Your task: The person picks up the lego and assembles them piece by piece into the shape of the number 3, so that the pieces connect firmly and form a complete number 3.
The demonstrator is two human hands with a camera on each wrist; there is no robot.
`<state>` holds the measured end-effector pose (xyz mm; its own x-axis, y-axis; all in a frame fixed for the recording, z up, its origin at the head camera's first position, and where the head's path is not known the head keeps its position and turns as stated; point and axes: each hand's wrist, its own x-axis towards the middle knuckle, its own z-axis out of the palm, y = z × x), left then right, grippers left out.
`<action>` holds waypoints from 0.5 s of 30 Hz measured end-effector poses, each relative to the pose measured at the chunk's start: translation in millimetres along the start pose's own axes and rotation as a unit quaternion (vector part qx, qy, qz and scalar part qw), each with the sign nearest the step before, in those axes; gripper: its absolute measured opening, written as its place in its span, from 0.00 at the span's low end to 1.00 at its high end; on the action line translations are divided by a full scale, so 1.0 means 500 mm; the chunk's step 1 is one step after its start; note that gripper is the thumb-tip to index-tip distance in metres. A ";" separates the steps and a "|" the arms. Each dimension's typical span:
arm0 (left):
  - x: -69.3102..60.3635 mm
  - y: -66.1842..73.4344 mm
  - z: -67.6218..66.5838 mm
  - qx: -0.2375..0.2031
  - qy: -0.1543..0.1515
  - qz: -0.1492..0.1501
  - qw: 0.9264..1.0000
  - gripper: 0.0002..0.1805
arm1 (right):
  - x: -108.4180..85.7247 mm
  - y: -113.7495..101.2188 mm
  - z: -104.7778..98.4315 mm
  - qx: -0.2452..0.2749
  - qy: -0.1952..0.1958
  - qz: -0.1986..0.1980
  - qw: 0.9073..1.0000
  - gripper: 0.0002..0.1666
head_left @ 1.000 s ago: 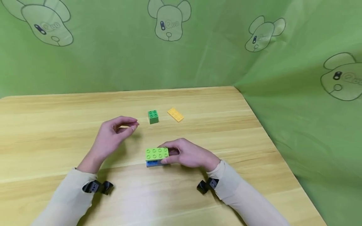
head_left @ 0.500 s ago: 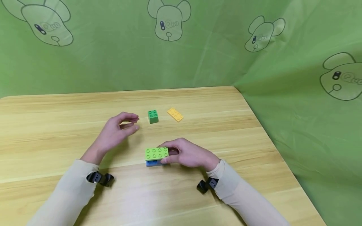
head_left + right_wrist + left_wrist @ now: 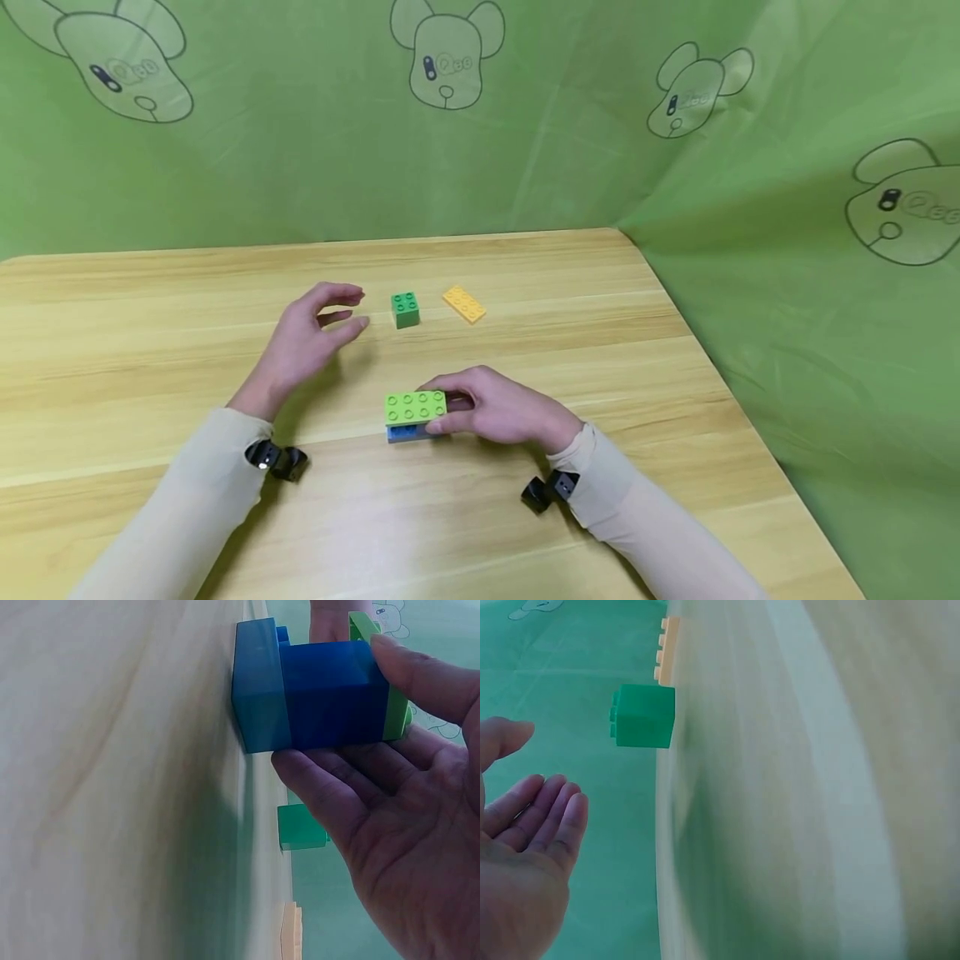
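In the head view my right hand grips the right end of a block stack. Its light green plate lies on top, over blue bricks. The right wrist view shows the thumb and fingers around a dark blue brick, between a lighter blue brick and the light green plate. My left hand hovers over the table, empty, fingers relaxed and thumb apart, just left of a dark green brick. That brick also shows beyond the fingertips in the left wrist view.
A yellow-orange plate lies flat to the right of the dark green brick. Green cloth with printed bear heads stands behind the wooden table and along its right side.
My left hand has moved forward, away from the body, and its thumb and fingers have spread wider. The right hand and the stack have stayed in place.
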<state>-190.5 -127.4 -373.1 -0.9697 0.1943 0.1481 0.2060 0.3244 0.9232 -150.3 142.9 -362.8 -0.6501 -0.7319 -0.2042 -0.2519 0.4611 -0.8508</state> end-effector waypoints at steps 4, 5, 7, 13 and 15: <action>0.012 -0.003 0.001 0.007 -0.010 -0.006 1.000 0.27 | -0.001 -0.001 -0.002 0.005 0.000 -0.001 1.000 0.22; 0.015 -0.003 0.002 0.007 -0.013 -0.006 1.000 0.27 | -0.001 -0.001 -0.002 0.005 0.001 -0.002 1.000 0.22; 0.020 -0.005 0.003 0.007 -0.015 -0.008 1.000 0.27 | -0.001 0.000 -0.001 0.007 0.003 -0.003 1.000 0.22; 0.026 -0.011 0.003 0.010 -0.033 -0.020 0.999 0.28 | -0.002 0.002 0.001 -0.003 0.004 -0.003 1.000 0.22; 0.029 -0.011 0.003 0.016 -0.040 -0.021 0.999 0.29 | -0.003 0.001 0.001 -0.010 0.004 -0.003 1.000 0.22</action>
<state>-205.7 -124.7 -376.5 -0.9642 0.2528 0.0795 0.1706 0.3625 0.9162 -149.1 144.2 -363.2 -0.6548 -0.7301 -0.1955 -0.2695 0.4672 -0.8421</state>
